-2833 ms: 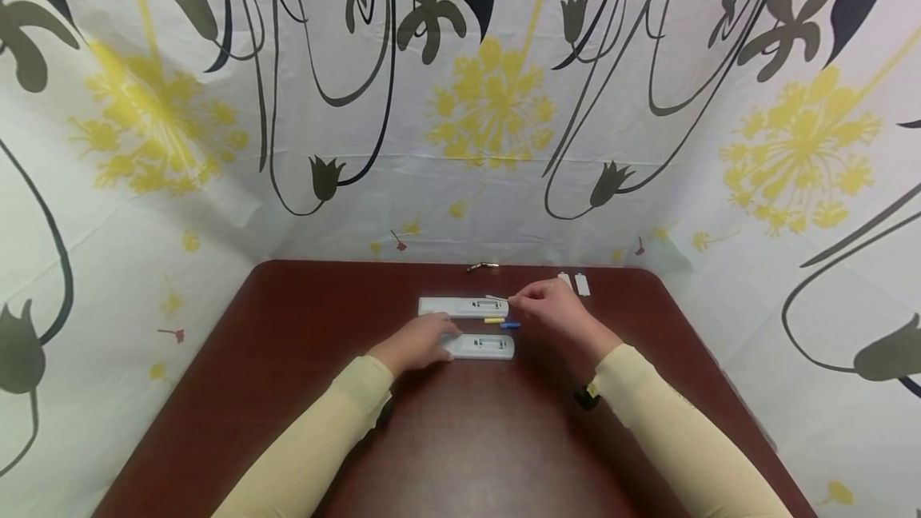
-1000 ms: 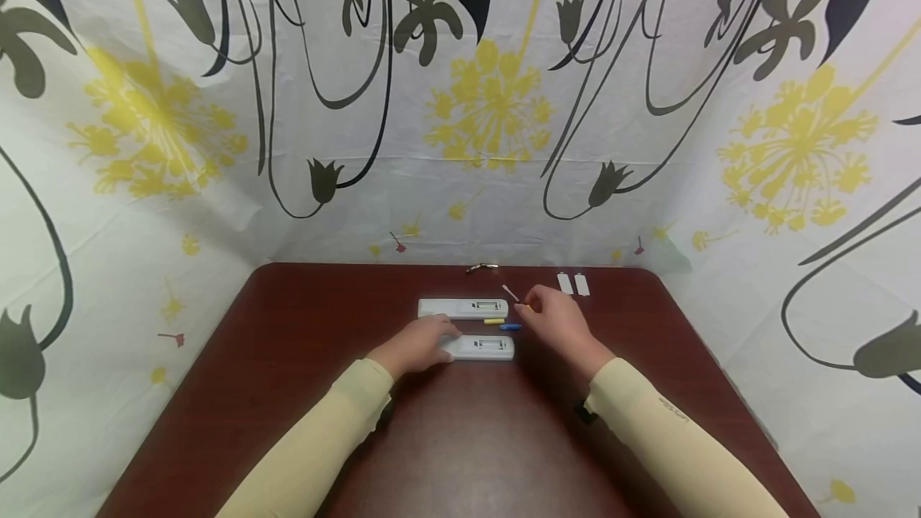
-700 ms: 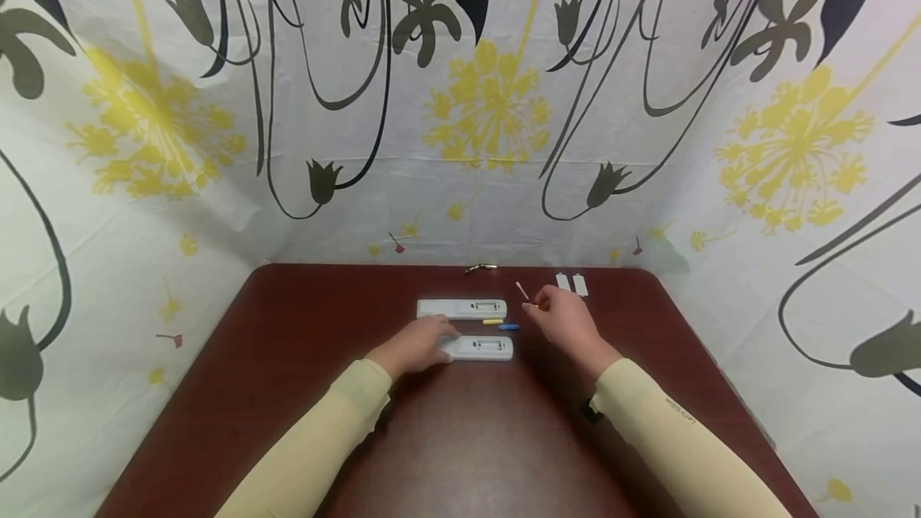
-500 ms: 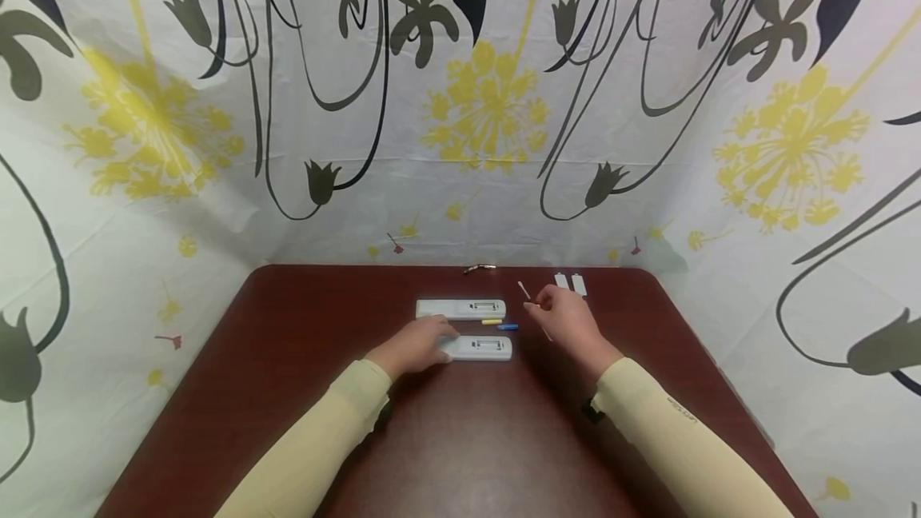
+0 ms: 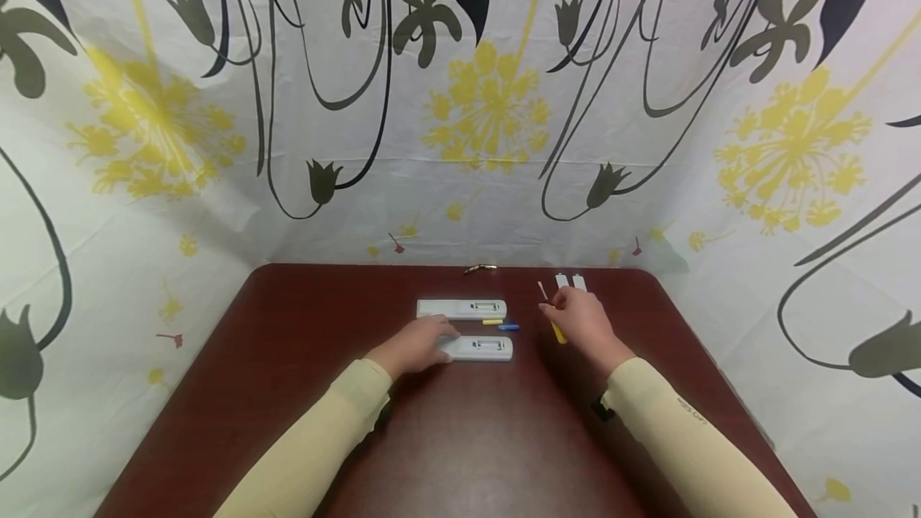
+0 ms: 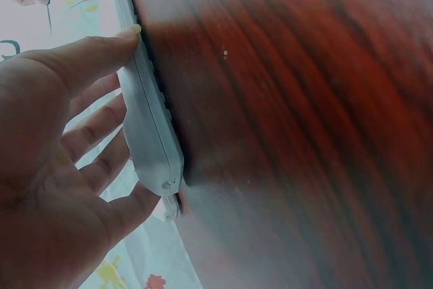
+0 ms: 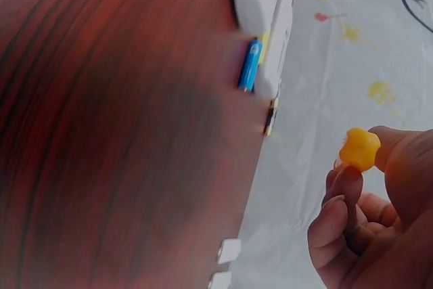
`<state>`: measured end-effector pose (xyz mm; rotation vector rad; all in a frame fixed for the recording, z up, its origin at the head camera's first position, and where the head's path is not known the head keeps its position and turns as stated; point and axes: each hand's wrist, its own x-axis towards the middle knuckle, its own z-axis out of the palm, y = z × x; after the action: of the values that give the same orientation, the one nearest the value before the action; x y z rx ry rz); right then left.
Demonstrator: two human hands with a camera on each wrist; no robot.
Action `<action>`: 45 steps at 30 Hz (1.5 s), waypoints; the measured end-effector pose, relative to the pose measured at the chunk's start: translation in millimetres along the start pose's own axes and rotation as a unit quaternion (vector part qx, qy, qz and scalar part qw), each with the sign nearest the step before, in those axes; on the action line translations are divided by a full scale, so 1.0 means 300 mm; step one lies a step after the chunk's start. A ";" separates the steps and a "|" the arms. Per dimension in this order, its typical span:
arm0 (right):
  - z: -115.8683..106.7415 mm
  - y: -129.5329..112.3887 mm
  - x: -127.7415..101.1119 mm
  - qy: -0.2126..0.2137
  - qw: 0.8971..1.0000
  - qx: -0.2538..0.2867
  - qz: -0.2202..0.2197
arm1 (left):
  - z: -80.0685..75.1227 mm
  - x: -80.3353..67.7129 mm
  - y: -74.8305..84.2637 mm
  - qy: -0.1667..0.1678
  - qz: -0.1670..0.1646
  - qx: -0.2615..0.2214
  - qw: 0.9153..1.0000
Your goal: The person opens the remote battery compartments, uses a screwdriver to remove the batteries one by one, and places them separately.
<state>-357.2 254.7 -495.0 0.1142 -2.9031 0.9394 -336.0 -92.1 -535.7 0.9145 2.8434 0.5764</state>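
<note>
My left hand [image 5: 419, 344] grips the left end of the nearer white remote control [image 5: 488, 348], thumb on its near edge and fingers behind, as the left wrist view shows. This remote lies back up with its battery compartment uncovered. My right hand [image 5: 584, 320] pinches a small screwdriver [image 5: 559, 334] with a yellow handle. Its thin shaft points away toward the back of the table, right of the remotes. In the right wrist view the yellow handle end [image 7: 360, 149] sticks out between thumb and fingers.
A second white remote [image 5: 448, 308] lies behind the first, its compartment also uncovered. A yellow battery [image 5: 492, 321] and a blue battery [image 5: 508, 327] lie between them. Small batteries [image 5: 480, 268] lie at the back edge. Two white covers [image 5: 579, 281] lie at back right.
My right hand has drawn the screwdriver from the far remote's compartment to the right, and its shaft has turned from pointing left to pointing away. The left hand keeps its hold.
</note>
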 end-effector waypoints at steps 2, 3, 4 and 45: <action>-0.007 0.016 0.000 0.000 1.000 0.001 0.004 | 0.000 0.000 0.000 0.001 0.001 0.001 1.000; -0.010 0.023 -0.001 -0.002 1.000 0.003 0.006 | -0.001 0.000 0.000 0.001 0.002 0.001 1.000; -0.013 0.030 -0.001 -0.003 1.000 0.004 0.008 | -0.001 -0.001 0.000 0.001 0.002 0.001 1.000; -0.099 0.159 -0.009 -0.009 0.998 -0.059 0.022 | -0.004 -0.002 0.004 0.005 0.013 -0.002 1.000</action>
<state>-357.5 310.8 -498.9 0.0503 -2.9806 0.7752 -335.2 -92.0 -534.2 0.9510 2.8420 0.5923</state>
